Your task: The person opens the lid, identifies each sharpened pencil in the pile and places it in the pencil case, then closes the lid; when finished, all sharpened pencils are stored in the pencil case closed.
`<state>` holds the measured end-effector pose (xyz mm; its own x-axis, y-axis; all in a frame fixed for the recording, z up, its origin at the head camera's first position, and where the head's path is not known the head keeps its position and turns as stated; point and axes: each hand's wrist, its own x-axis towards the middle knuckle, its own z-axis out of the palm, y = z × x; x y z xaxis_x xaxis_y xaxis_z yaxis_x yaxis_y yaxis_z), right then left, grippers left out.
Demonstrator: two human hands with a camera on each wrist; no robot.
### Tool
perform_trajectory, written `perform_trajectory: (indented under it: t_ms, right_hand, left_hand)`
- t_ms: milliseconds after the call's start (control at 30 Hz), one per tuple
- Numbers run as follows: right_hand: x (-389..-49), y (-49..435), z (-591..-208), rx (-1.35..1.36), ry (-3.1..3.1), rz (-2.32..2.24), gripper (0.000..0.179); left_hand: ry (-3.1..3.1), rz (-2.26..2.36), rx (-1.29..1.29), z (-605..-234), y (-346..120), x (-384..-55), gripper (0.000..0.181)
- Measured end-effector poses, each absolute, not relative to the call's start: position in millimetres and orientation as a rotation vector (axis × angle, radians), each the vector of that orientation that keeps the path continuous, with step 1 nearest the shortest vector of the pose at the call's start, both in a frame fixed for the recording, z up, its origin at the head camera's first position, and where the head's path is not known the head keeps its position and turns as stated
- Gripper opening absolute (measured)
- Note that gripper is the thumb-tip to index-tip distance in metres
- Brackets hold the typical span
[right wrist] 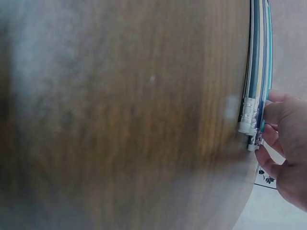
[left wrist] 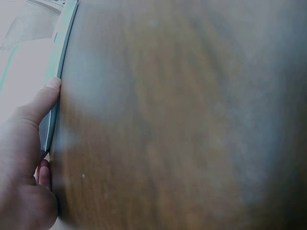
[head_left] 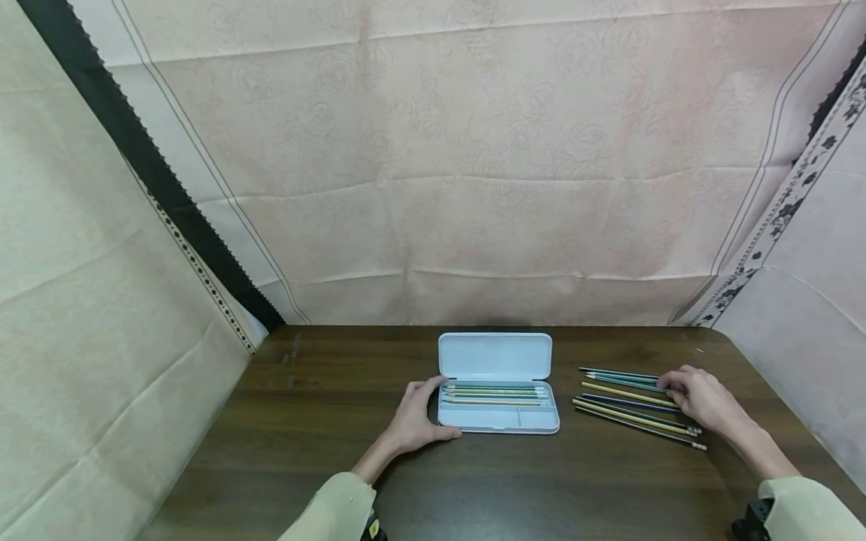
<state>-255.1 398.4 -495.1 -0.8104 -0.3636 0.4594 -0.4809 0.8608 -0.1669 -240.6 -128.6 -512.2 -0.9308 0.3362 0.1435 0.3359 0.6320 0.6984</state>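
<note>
An open light-blue pencil case [head_left: 476, 421] lies on the table, its lid [head_left: 495, 357] tipped back. Several pencils [head_left: 494, 391] rest side by side in the case's upper part. My left hand [head_left: 416, 417] holds the case at its left end, thumb on the front edge and fingers at the upper left corner. To the right, loose pencils [head_left: 629, 412] in black, yellow, blue and teal lie roughly parallel. At the eraser end of a teal pencil [head_left: 625, 381], my right hand [head_left: 707, 402] pinches it with thumb and fingertips. Pencil ends with erasers [right wrist: 247, 115] show beside the right hand.
The dark wooden table [head_left: 325, 391] bears the case and the pencils. Behind it hangs a pale patterned cloth [head_left: 473, 188], with more cloth at the left [head_left: 101, 300] and right [head_left: 812, 263] sides.
</note>
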Motion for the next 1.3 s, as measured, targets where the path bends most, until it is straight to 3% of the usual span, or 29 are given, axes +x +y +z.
perform_trajectory:
  t_ms: [1300]
  right_hand:
    - [-242.6, 382.5, -485.7, 0.661, -2.588, 0.4, 0.03]
  left_hand:
    - [2.848, 1.218, 0.606, -511.4, -128.3, -241.3, 0.093]
